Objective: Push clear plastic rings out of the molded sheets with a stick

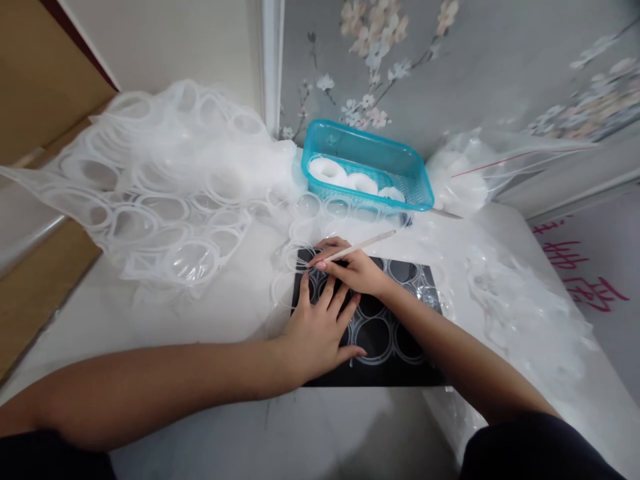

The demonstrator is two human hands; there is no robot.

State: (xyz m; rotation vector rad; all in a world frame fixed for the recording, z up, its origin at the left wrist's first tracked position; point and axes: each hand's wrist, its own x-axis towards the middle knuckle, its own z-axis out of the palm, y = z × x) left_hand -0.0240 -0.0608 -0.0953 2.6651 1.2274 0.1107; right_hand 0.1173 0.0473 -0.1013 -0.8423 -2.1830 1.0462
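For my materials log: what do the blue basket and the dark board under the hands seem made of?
Blue basket: probably moulded plastic, slightly glossy, judging by its translucent sides and perforated floor. Dark board: matte black, perhaps plastic or rubber; its plain surface leaves this open.

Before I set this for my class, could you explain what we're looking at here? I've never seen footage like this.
There is no machine here, only a person's two bare hands. The single picture comes from a camera worn on the head, looking forward and down, so both forearms reach in from the lower edges.

The left hand lies spread over a black board and the clear ringed sheet on it. The right hand holds a slim pale stick, rather like a pen; its tip is too small to make out.

Around them on the white table are heaped ringed plastic at left and a blue basket containing white pieces.
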